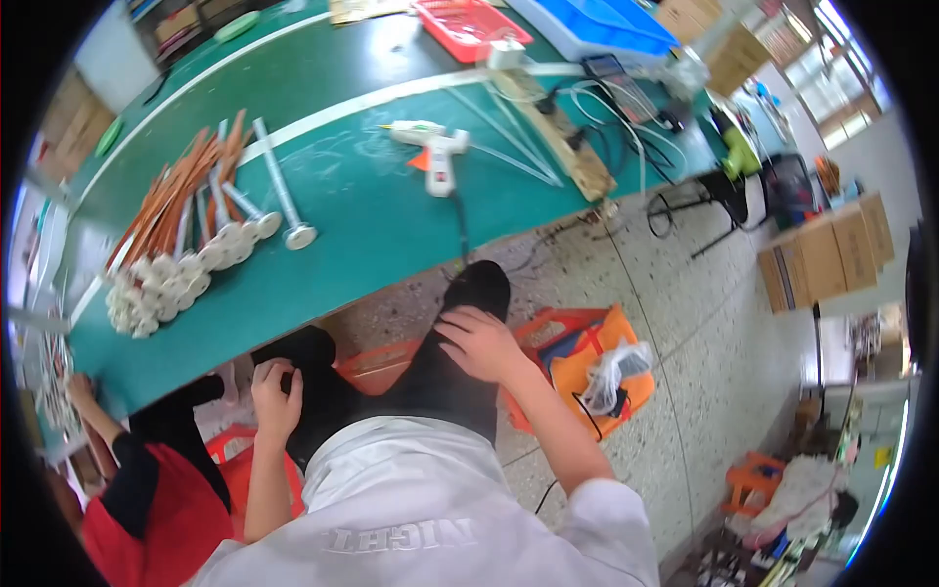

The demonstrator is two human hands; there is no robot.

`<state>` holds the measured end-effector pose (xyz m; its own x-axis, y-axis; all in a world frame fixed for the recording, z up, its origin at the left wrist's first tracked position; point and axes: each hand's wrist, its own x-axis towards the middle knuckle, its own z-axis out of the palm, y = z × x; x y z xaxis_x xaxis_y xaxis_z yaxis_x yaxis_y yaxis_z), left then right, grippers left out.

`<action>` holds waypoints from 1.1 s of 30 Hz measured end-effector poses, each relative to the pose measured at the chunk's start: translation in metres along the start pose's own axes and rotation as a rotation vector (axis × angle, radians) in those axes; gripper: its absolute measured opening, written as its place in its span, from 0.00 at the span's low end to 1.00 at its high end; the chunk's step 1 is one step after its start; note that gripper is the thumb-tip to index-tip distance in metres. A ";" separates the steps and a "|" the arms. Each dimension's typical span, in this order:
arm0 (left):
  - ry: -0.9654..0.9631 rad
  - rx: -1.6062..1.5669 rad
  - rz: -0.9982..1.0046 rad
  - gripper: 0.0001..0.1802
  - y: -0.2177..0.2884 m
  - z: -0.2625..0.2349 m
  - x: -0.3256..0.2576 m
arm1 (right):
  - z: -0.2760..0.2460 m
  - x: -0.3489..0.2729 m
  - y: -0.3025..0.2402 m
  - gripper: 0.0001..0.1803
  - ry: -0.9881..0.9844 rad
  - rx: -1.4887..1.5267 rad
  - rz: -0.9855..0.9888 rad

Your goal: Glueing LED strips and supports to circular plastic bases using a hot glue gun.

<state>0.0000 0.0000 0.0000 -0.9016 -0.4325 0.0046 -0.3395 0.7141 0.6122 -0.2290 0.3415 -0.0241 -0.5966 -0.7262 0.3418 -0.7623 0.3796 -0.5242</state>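
Observation:
My left hand (277, 393) rests on my left thigh, fingers loosely bent, with dark cloth showing between them. My right hand (479, 342) lies on my right knee with its fingers stretched out, holding nothing. Beyond it, on the green table (342, 230), a white glue gun (440, 161) with an orange trigger lies on its side, its cord running over the near edge. To the left is a bundle of brown and silver rods (171, 196) with white round ends (161, 293). One silver rod (279, 181) lies apart from the bundle.
Thin translucent sticks (509, 137) lie beside a wooden strip (562, 142) with plugs and cables. A red basket (469, 27) and blue tray (606, 24) stand farther back. A co-worker in a red top (161, 499) sits left. An orange bag (611, 377) and cardboard boxes (827, 254) are right.

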 end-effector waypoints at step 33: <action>-0.693 -0.133 0.138 0.19 -0.040 -0.072 -0.079 | 0.019 0.053 -0.123 0.15 -0.661 -0.280 0.270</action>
<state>0.1035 -0.0339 0.0323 -0.9116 0.1371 -0.3875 -0.2147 0.6450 0.7334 -0.1620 0.2449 0.0439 -0.5640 -0.7459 -0.3543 -0.6990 0.6596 -0.2761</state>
